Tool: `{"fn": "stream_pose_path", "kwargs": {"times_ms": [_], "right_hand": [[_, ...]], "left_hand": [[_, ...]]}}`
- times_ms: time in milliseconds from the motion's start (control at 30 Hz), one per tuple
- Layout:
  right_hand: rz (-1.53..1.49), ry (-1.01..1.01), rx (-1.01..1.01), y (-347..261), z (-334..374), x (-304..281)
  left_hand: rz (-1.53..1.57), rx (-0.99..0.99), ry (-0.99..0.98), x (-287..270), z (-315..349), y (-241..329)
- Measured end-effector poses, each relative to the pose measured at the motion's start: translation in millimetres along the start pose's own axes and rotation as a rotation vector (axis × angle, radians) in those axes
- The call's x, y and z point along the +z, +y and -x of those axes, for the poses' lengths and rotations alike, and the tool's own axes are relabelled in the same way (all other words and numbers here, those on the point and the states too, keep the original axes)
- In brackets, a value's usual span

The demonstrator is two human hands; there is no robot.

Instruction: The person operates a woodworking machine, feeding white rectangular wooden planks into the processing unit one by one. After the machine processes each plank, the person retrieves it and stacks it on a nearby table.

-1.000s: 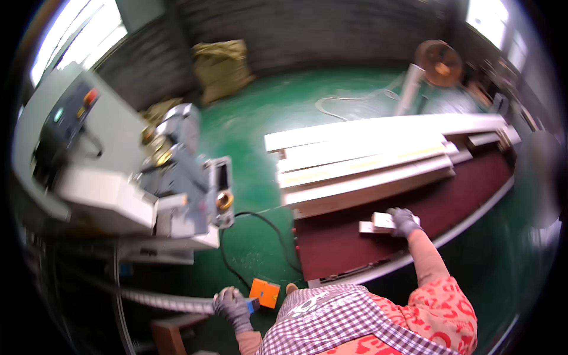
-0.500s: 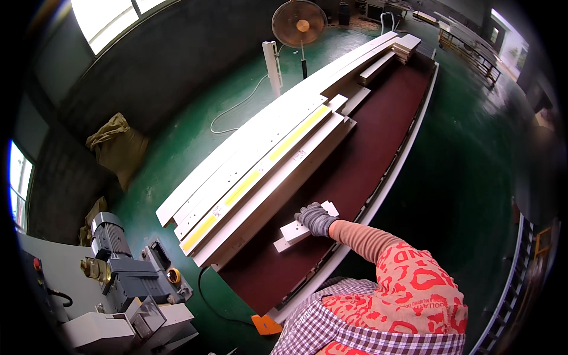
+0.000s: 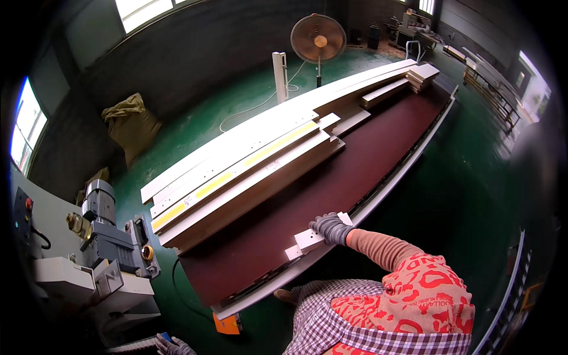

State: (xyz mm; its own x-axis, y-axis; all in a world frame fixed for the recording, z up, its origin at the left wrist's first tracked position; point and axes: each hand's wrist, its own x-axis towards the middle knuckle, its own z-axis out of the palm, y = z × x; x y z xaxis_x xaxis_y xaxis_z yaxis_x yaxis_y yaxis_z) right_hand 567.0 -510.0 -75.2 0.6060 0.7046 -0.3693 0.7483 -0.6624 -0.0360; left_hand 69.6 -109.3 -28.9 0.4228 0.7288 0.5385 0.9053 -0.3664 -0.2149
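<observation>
The gloved right hand (image 3: 332,229) curls around white blocks (image 3: 309,239), gripping them at the near edge of the dark red surface (image 3: 361,171). The left hand (image 3: 177,347) shows only partly; I cannot tell whether it is spread or closed.

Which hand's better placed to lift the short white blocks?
Right, likely: the right hand grips the white blocks, while the left hand is at the picture's lower edge, off the dark-red table.
</observation>
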Motion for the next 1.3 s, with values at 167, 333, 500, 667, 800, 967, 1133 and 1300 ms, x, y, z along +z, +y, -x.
{"fn": "stream_pose_path", "kwargs": {"times_ms": [167,333,500,667,800,967,1133,1300], "right_hand": [[-0.023,-0.047,-0.091,41,1,-15],[-0.025,-0.043,-0.011,147,0,-22],[-0.041,-0.018,0.227,307,-13,-62],[0.093,0.104,0.294,458,-75,-113],[0.202,0.078,0.276,516,-141,-139],[0.130,0.067,0.172,540,-199,-150],[0.134,0.009,0.014,538,-249,-133],[0.209,0.067,-0.043,536,-267,-129]], "left_hand": [[0.125,-0.274,-0.203,-63,210,10],[0.256,-0.976,-0.815,-89,447,48],[0.522,-1.049,-1.220,-116,471,241],[0.828,-0.994,-1.289,-150,437,388],[1.010,-1.008,-1.204,-176,406,445],[1.189,-1.199,-0.843,-203,395,446],[0.943,-1.292,-0.915,-237,427,446],[0.826,-1.261,-1.161,-249,453,478]]}}
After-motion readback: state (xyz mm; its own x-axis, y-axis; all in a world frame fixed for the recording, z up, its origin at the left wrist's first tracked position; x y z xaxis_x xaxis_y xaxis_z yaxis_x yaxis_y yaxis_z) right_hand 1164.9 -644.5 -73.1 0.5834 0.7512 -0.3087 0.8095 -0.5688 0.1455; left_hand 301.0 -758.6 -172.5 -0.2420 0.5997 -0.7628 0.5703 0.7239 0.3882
